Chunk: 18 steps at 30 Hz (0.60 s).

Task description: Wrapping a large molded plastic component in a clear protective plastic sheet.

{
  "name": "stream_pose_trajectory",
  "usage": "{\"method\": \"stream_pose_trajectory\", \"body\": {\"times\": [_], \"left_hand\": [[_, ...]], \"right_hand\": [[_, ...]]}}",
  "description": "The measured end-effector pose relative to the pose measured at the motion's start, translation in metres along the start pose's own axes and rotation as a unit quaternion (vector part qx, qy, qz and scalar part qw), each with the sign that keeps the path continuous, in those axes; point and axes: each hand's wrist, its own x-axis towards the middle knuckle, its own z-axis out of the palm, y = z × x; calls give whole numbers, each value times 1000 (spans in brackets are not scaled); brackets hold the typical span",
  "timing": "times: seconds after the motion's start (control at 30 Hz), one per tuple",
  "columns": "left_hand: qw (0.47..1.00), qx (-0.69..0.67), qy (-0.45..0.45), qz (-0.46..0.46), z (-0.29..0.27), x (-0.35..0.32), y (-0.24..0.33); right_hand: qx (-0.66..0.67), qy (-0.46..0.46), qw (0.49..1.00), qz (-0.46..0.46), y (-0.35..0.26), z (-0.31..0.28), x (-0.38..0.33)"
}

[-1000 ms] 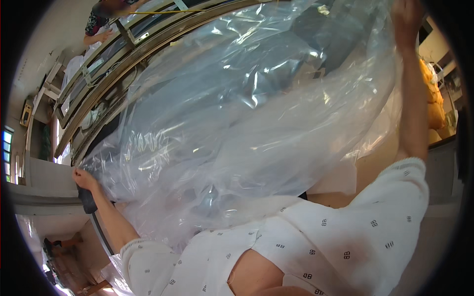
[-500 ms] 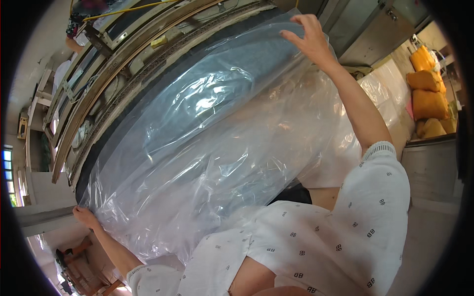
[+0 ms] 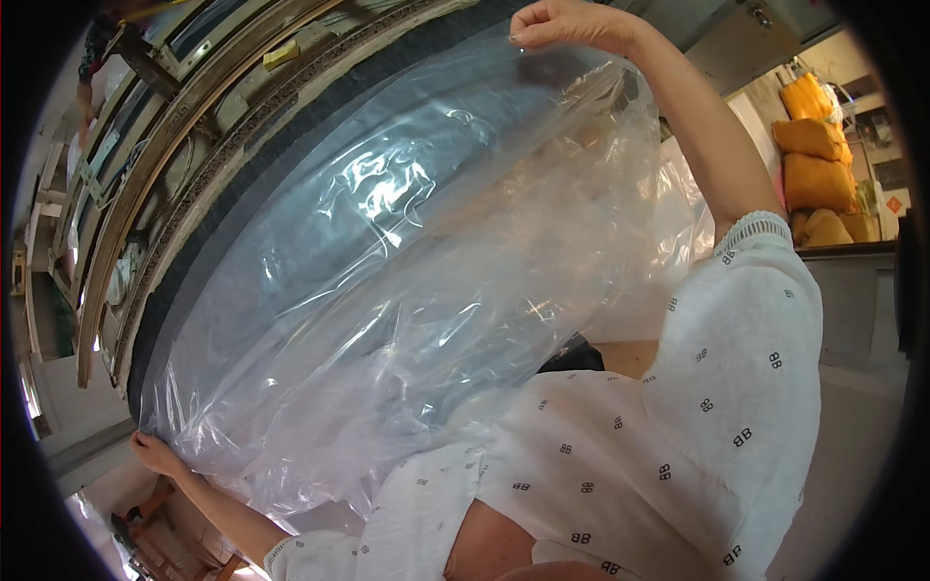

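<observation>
A large clear plastic sheet [image 3: 407,281] is stretched in front of me, covering most of the view. My right hand [image 3: 567,24] is raised at the top, fingers pinched on the sheet's upper edge. My left hand [image 3: 155,453] is low at the left and grips the sheet's lower corner. The plastic hangs wrinkled between both hands over a dark belt-like surface [image 3: 262,165]. My white patterned sleeves [image 3: 678,426] fill the lower right.
Long wooden and metal rails [image 3: 145,184] run diagonally behind the sheet at upper left. Several filled yellow sacks [image 3: 819,155] are stacked at the far right. Another person [image 3: 97,39] stands at the top left edge. A grey ledge [image 3: 862,290] lies to the right.
My right hand has come down and leftward, pulling the sheet's top edge along. The plastic has spread flatter over the dark surface. My left hand has dropped lower at the left.
</observation>
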Motion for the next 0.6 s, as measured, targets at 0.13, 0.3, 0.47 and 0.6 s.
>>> {"method": "stream_pose_trajectory", "body": {"times": [0.13,0.3,0.47,0.6], "left_hand": [[1000,-4,-5,-26,-4,-1,-2],[993,-99,29,-49,-9,3,-47],[844,-450,-101,-275,-110,-3,-77],[870,-433,-135,-194,-162,-39,-73]], "right_hand": [[39,58,996,-55,-8,5,-5],[-201,310,915,-162,32,41,50],[-253,383,869,-184,35,56,66],[-218,377,869,-235,39,52,77]]}}
